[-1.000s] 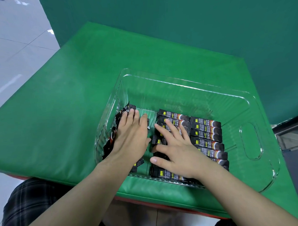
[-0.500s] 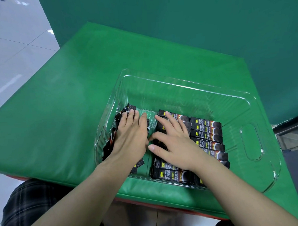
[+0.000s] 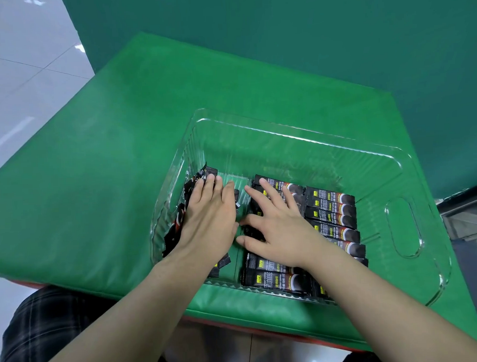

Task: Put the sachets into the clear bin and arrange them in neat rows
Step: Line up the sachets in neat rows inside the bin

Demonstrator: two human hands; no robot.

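Sachets (image 3: 330, 204) all sit inside the clear bin (image 3: 403, 228) on the table (image 3: 95, 187), so we're on the tidying step. Left hand (image 3: 206, 223) presses a loose left heap, fingers straight and together; right hand (image 3: 277, 231) lies flat, fingers spread (middle row). Next we'd judge: square that heap.

My left hand (image 3: 206, 223) covers most of the loose black sachets (image 3: 179, 219); right hand (image 3: 280, 233) hides the row's middle; sachet print unreadable.
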